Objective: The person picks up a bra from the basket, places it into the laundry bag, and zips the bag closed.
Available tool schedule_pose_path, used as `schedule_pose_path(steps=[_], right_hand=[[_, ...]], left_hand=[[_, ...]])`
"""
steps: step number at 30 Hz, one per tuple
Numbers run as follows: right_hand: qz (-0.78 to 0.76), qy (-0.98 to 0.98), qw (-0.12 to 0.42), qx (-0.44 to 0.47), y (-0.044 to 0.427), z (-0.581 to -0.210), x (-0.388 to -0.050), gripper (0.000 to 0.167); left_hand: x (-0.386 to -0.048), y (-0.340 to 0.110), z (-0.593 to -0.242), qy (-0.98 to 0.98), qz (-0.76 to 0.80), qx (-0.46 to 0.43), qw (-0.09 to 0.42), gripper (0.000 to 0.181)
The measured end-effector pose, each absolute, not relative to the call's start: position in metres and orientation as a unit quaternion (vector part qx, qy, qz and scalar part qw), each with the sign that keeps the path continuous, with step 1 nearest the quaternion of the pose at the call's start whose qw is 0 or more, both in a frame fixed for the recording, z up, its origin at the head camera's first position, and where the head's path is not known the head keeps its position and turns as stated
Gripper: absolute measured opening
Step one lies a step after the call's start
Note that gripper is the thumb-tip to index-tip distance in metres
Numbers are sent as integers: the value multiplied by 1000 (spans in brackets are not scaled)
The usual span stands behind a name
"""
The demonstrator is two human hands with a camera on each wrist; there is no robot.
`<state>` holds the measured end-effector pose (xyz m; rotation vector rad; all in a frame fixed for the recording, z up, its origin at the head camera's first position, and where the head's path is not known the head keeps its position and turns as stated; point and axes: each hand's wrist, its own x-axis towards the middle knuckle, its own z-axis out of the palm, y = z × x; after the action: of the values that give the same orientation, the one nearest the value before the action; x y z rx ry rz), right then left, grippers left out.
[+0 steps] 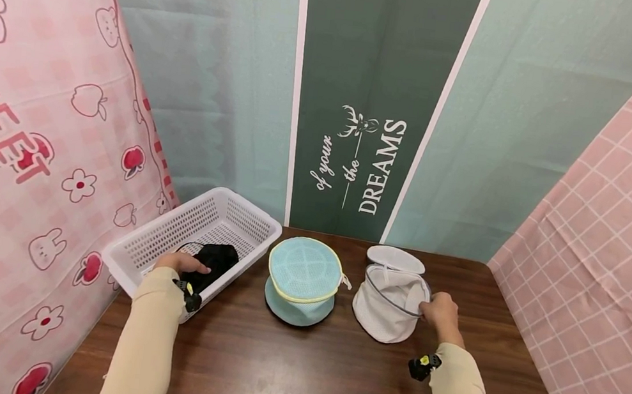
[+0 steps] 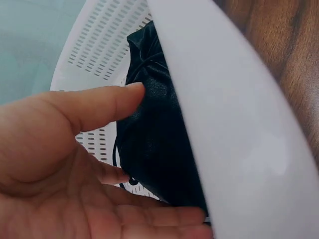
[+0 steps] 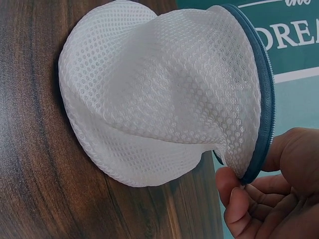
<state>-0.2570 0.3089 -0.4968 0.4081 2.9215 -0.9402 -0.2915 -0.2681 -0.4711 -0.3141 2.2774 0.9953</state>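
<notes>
A black drawstring pouch (image 1: 218, 262) lies in the white plastic basket (image 1: 141, 230) on the left. My left hand (image 1: 184, 263) reaches into the basket beside the pouch. In the left wrist view, the thumb of that hand (image 2: 65, 164) lies at the pouch's near side and its fingers stretch out along the lower edge; part of the pouch is hidden by the basket's rim. A white mesh laundry bag (image 1: 381, 316) stands on the right with its lid tipped back. My right hand (image 1: 442, 313) pinches the bag's grey-blue zippered rim (image 3: 264, 99) between thumb and fingers.
Between the hands stands a light-blue mesh laundry bag (image 1: 308, 267) with yellow trim and a white zipper pull. All stand on a brown wooden table (image 1: 309, 376). Printed cloths hang behind and at both sides, the pink checked one (image 1: 605, 253) on the right.
</notes>
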Motion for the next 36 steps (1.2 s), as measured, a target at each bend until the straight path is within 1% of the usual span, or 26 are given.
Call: schedule_pose_path(steps=[3, 11, 14, 16, 20, 22, 24, 26, 28, 29, 31, 33, 36], right_hand=[[-303, 943, 25, 134, 309, -499, -258, 15], [-307, 941, 31, 141, 309, -498, -258, 16], [-307, 940, 31, 143, 308, -497, -257, 15], [-308, 940, 31, 142, 307, -498, -256, 14], [-316, 939, 31, 131, 308, -500, -257, 14], [-321, 938, 29, 126, 307, -500, -258, 14], [-323, 938, 28, 123, 307, -498, -259, 14], [-327, 937, 29, 121, 308, -498, -260, 11], [-329, 936, 31, 123, 308, -498, -260, 10], [-327, 936, 32, 125, 308, -498, -260, 10], [-325, 936, 36, 126, 308, -499, -260, 10], [-319, 939, 36, 126, 307, -499, -260, 10], [-312, 942, 33, 121, 306, -500, -260, 12]], left_hand=[[-291, -268, -472, 850, 397, -126, 321, 75], [-288, -268, -464, 864, 371, -120, 320, 75], [-288, -268, -463, 876, 355, -119, 305, 73], [-289, -267, -463, 879, 357, -118, 293, 67], [-295, -263, -464, 879, 376, -93, 278, 62], [-305, -264, -472, 882, 378, -63, 275, 62], [-322, -270, -491, 883, 382, -28, 272, 65], [-346, -284, -525, 892, 375, 20, 252, 62], [-359, -287, -539, 908, 341, 42, 241, 61], [-360, -285, -540, 915, 323, 48, 237, 60], [-355, -274, -530, 924, 297, 41, 236, 61], [-337, -253, -501, 927, 271, 17, 257, 66], [-319, -237, -477, 926, 263, 18, 270, 67]])
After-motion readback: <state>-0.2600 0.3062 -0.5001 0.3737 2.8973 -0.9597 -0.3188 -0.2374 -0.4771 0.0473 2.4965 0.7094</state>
